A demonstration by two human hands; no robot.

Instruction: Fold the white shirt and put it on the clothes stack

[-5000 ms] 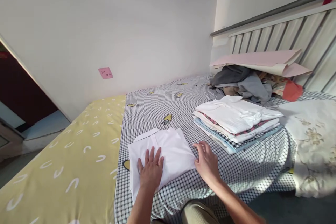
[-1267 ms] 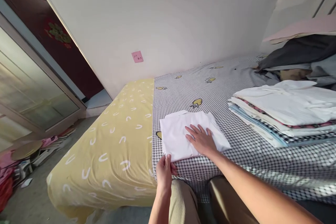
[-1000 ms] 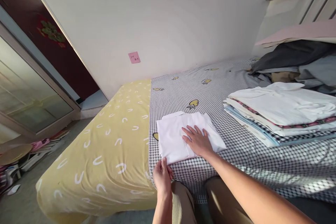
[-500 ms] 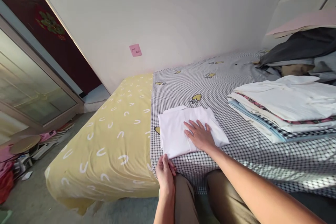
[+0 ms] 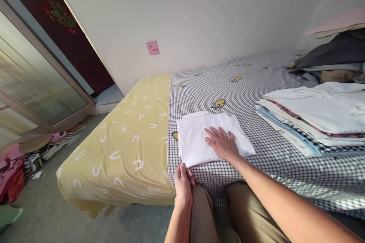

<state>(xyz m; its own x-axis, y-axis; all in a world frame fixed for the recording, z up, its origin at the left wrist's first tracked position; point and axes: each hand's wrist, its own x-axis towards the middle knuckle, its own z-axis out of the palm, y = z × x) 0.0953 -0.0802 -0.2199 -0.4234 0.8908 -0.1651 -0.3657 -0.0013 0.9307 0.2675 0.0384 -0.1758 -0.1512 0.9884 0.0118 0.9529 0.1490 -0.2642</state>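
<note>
A folded white shirt (image 5: 194, 136) lies flat on the checked bed sheet (image 5: 242, 102), close to the bed's front edge. My right hand (image 5: 224, 145) rests palm down on top of it with the fingers spread. At the shirt's near left corner, my left hand (image 5: 183, 178) is closed, thumb and fingers pinching the edge of the cloth. Part of the left fingers is hidden behind the hand.
To the right is a stack of folded clothes (image 5: 316, 117), with a heap of dark clothes (image 5: 336, 53) behind it. A yellow sheet (image 5: 122, 140) covers the bed's left part. Books and other items (image 5: 42, 152) lie on the floor at left.
The view has shifted slightly, so the bed and clothes appear a little further right. Both hands keep the same places on the shirt.
</note>
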